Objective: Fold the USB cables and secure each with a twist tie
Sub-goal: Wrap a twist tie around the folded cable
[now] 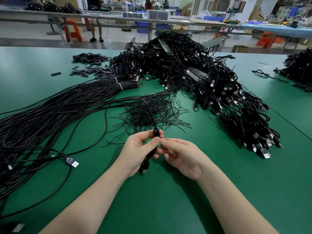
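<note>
Head view shows a wide green desk [185, 200] laid out as a work station, each stock placed where a hand can reach it. The largest mass is the heap of finished cables [194, 70], piled toward the far edge and spilling down the right side with USB plugs sticking out — probably thrown clear of the working area once tied. Along the left edge runs the long sheaf of loose cables [50, 115], bound with white bands near its far end; it looks like the supply not yet folded, its plugs lying close to the near left corner. In the middle of the desk, just beyond the hands, lies the scatter of twist ties [152, 112], close enough to pick one without stretching. A spread of small dark sleeves [91, 65] sits near the far left. The left hand [138, 152] has its fingers curled round a folded cable [152, 149], holding it upright so the waist of the bundle faces the other hand, the USB plug hanging below the palm. The right hand [182, 157] pinches the end of a twist tie [166, 139] between thumb and fingertips, touching the bundle — I judge it is winding the tie closed.
</note>
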A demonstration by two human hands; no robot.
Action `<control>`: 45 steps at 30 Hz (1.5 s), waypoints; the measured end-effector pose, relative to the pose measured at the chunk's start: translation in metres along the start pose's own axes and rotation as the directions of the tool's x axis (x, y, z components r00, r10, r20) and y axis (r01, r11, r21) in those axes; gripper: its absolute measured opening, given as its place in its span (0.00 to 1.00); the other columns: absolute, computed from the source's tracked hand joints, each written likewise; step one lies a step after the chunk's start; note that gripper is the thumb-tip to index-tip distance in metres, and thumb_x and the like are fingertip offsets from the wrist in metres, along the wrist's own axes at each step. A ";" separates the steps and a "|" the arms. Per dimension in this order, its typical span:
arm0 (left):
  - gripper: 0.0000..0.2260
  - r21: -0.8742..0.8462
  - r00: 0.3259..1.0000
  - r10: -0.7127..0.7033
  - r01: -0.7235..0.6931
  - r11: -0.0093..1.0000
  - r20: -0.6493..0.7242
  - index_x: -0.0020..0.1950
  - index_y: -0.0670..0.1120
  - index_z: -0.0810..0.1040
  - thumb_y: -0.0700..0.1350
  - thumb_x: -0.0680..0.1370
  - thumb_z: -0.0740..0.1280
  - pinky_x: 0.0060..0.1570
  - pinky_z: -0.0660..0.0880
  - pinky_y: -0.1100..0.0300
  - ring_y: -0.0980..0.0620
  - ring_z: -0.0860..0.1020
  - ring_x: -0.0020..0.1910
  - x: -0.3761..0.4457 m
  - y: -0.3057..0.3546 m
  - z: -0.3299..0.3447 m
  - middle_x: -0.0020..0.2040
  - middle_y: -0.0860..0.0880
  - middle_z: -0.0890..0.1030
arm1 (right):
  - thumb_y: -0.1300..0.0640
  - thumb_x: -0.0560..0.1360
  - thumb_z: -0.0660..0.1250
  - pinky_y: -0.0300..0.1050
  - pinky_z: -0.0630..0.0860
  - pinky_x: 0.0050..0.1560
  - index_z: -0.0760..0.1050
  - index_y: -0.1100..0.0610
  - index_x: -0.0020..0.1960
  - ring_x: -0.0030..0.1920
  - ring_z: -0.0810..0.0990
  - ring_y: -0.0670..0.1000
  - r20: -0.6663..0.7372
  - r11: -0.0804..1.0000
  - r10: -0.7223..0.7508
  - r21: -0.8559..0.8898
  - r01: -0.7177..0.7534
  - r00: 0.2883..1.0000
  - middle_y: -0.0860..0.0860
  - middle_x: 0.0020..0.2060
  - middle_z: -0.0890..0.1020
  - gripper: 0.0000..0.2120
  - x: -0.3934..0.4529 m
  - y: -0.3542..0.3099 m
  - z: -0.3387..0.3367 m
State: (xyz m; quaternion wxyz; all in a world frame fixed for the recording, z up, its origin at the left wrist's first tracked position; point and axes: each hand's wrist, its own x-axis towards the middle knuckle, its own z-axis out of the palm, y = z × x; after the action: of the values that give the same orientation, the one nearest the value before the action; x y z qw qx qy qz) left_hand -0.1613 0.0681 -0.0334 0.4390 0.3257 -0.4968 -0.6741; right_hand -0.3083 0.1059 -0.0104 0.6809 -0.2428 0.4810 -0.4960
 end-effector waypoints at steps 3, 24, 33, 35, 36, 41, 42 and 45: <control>0.12 0.035 0.999 -0.026 0.025 0.999 0.026 0.51 0.47 0.83 0.46 0.69 0.70 0.32 0.77 0.64 0.55 0.81 0.33 0.000 0.001 0.000 0.43 0.51 0.86 | 0.61 0.65 0.75 0.36 0.77 0.36 0.83 0.58 0.38 0.35 0.81 0.48 -0.001 0.995 -0.082 -0.060 0.081 0.997 0.53 0.34 0.83 0.03 0.000 0.001 -0.002; 0.09 -0.123 0.978 -0.210 0.208 0.970 -0.003 0.47 0.53 0.87 0.50 0.69 0.71 0.22 0.70 0.70 0.60 0.76 0.28 0.008 0.008 -0.013 0.43 0.56 0.84 | 0.67 0.71 0.69 0.39 0.76 0.43 0.82 0.51 0.42 0.41 0.79 0.46 0.300 0.087 -0.831 -0.762 0.641 0.469 0.46 0.40 0.81 0.11 0.011 0.015 -0.002; 0.08 -0.025 0.997 -0.071 0.071 0.997 -0.022 0.46 0.55 0.87 0.49 0.70 0.69 0.25 0.72 0.67 0.58 0.79 0.30 0.002 0.007 -0.006 0.43 0.54 0.85 | 0.57 0.71 0.75 0.42 0.76 0.40 0.84 0.56 0.39 0.34 0.77 0.48 -0.117 0.884 -0.421 -0.276 0.378 0.899 0.52 0.32 0.83 0.03 0.007 0.021 0.009; 0.08 -0.034 0.997 -0.076 0.075 0.997 -0.026 0.45 0.55 0.87 0.49 0.70 0.69 0.26 0.72 0.67 0.58 0.80 0.30 0.002 0.007 -0.006 0.43 0.53 0.85 | 0.60 0.71 0.75 0.43 0.77 0.42 0.85 0.57 0.40 0.36 0.79 0.50 -0.122 0.912 -0.384 -0.202 0.356 0.915 0.54 0.35 0.84 0.02 0.006 0.021 0.010; 0.08 -0.038 0.997 -0.079 0.078 0.996 -0.026 0.45 0.54 0.87 0.48 0.70 0.69 0.26 0.73 0.67 0.57 0.80 0.31 0.002 0.007 -0.006 0.43 0.53 0.85 | 0.61 0.71 0.74 0.42 0.78 0.42 0.84 0.58 0.40 0.36 0.80 0.50 -0.114 0.923 -0.364 -0.175 0.342 0.924 0.55 0.36 0.84 0.02 0.006 0.021 0.010; 0.08 -0.009 0.996 -0.087 0.086 0.996 -0.005 0.46 0.55 0.87 0.49 0.71 0.69 0.26 0.73 0.67 0.58 0.80 0.31 0.002 0.008 -0.006 0.42 0.53 0.85 | 0.63 0.73 0.72 0.41 0.78 0.42 0.82 0.65 0.49 0.37 0.80 0.51 -0.079 0.951 -0.299 -0.102 0.291 0.951 0.56 0.37 0.84 0.06 0.005 0.019 0.011; 0.08 -0.002 0.996 -0.084 0.084 0.996 -0.005 0.46 0.54 0.86 0.49 0.71 0.69 0.26 0.73 0.67 0.58 0.80 0.31 0.002 0.007 -0.006 0.41 0.53 0.85 | 0.64 0.72 0.72 0.41 0.78 0.42 0.82 0.64 0.48 0.36 0.81 0.50 -0.071 0.949 -0.309 -0.084 0.303 0.948 0.56 0.37 0.84 0.05 0.004 0.019 0.010; 0.08 0.028 0.996 -0.084 0.084 0.996 -0.007 0.47 0.52 0.86 0.49 0.71 0.69 0.26 0.73 0.67 0.57 0.80 0.31 0.002 0.007 -0.007 0.41 0.52 0.85 | 0.64 0.72 0.73 0.36 0.76 0.38 0.82 0.59 0.43 0.34 0.80 0.45 -0.091 0.894 -0.422 -0.206 0.398 0.902 0.51 0.34 0.84 0.02 0.003 0.019 0.010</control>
State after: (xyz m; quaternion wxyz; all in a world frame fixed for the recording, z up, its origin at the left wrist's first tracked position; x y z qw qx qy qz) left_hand -0.1545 0.0627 -0.0287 0.4071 0.3546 -0.4908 -0.6839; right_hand -0.2913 0.1093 -0.0229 0.5020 -0.3666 0.5067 -0.5974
